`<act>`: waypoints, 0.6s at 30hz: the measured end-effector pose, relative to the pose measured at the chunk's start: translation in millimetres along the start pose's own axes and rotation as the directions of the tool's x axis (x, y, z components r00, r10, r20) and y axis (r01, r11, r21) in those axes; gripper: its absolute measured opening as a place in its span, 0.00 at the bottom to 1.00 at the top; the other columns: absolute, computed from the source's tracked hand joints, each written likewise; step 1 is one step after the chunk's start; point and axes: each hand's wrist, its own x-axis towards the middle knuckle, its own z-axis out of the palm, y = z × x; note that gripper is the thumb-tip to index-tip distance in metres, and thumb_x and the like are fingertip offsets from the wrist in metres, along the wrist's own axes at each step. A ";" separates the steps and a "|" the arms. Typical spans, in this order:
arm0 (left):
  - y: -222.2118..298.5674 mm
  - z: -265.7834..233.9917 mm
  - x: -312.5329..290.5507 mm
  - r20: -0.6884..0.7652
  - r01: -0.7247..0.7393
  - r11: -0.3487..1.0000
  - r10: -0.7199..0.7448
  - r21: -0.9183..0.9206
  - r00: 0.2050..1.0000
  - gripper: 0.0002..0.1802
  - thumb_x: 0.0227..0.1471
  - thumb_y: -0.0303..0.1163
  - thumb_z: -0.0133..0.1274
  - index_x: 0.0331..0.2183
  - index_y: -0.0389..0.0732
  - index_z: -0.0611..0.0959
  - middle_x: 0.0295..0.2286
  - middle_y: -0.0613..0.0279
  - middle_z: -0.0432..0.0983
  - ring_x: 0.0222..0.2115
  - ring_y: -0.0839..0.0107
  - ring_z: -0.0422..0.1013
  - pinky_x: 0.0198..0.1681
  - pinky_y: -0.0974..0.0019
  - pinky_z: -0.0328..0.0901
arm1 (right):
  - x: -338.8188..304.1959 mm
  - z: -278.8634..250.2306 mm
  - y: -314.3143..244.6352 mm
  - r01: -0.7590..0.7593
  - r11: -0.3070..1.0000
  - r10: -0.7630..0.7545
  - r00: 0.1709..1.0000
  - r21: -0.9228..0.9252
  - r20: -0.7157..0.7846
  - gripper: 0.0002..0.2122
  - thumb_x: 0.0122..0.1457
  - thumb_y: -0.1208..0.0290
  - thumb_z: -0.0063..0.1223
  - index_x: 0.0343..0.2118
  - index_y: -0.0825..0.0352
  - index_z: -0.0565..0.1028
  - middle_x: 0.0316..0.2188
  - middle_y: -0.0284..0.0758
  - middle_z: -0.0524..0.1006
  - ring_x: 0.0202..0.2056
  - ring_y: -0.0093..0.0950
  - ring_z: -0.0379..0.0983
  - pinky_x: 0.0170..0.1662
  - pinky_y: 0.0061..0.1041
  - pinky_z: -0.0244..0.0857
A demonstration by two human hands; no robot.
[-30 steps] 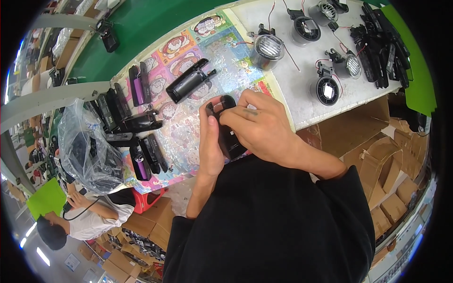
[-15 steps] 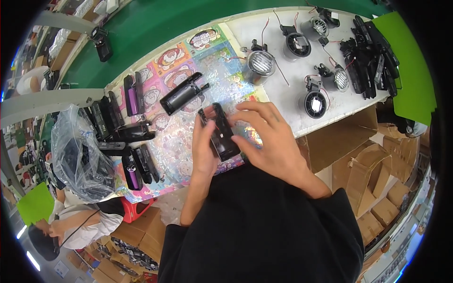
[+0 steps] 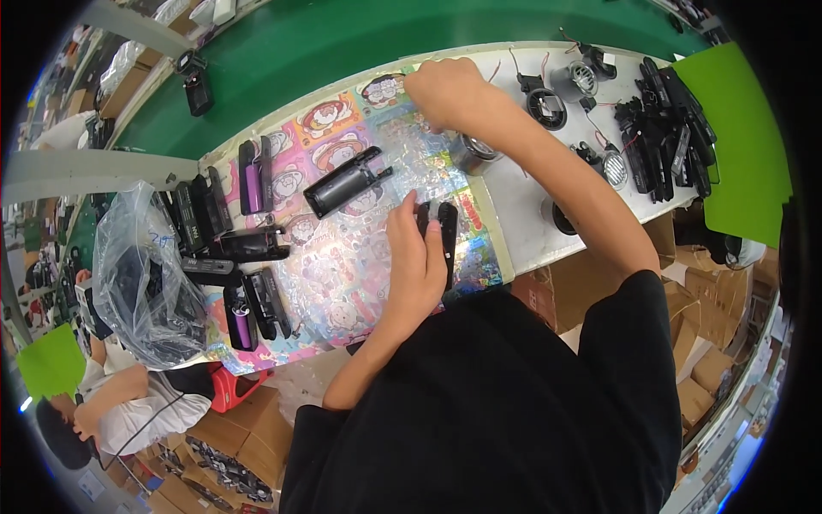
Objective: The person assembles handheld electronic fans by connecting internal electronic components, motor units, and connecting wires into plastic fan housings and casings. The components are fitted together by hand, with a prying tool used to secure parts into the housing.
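Head view: I see the hands apart over the mat [image 3: 347, 274].
The left hand [image 3: 416, 257] grips the black case [image 3: 449, 236] at the mat's near right; the right hand [image 3: 449, 92], fingers hidden, I can't read. Dropping low, it might knock the fan [image 3: 473, 156] on the mat's right edge.

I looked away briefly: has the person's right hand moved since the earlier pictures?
Yes: the right hand has moved farther forward, toward the far right corner of the patterned sheet.

Left head-worn fisheye view; looks down, close over the worktable [image 3: 514, 214].
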 end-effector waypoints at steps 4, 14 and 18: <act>-3.9 -2.8 0.9 -0.083 -0.035 0.993 0.045 0.113 0.996 0.24 0.57 0.28 0.42 0.53 0.30 0.59 0.48 0.46 0.57 0.48 0.57 0.58 0.53 0.61 0.54 | 10.1 0.0 14.8 0.012 0.973 -0.053 0.984 0.231 0.173 0.06 0.40 0.73 0.59 0.24 0.66 0.79 0.24 0.39 0.78 0.29 0.34 0.77 0.32 0.32 0.69; -1.1 -77.6 31.7 -0.284 -0.013 0.966 0.089 0.257 0.955 0.19 0.45 0.26 0.56 0.41 0.35 0.75 0.40 0.53 0.68 0.43 0.58 0.62 0.49 0.59 0.56 | -4.9 7.6 28.0 -0.125 0.992 0.125 0.992 -0.024 0.012 0.09 0.32 0.70 0.65 0.19 0.64 0.75 0.22 0.38 0.77 0.30 0.38 0.76 0.33 0.34 0.69; -7.3 -94.7 44.9 -0.184 -0.044 0.830 0.174 0.555 0.967 0.26 0.40 0.30 0.61 0.44 0.37 0.75 0.41 0.54 0.68 0.44 0.55 0.61 0.49 0.58 0.57 | 2.0 8.4 40.6 -0.105 0.994 0.100 0.984 0.030 0.149 0.08 0.35 0.71 0.63 0.20 0.65 0.76 0.22 0.39 0.77 0.29 0.37 0.76 0.32 0.33 0.69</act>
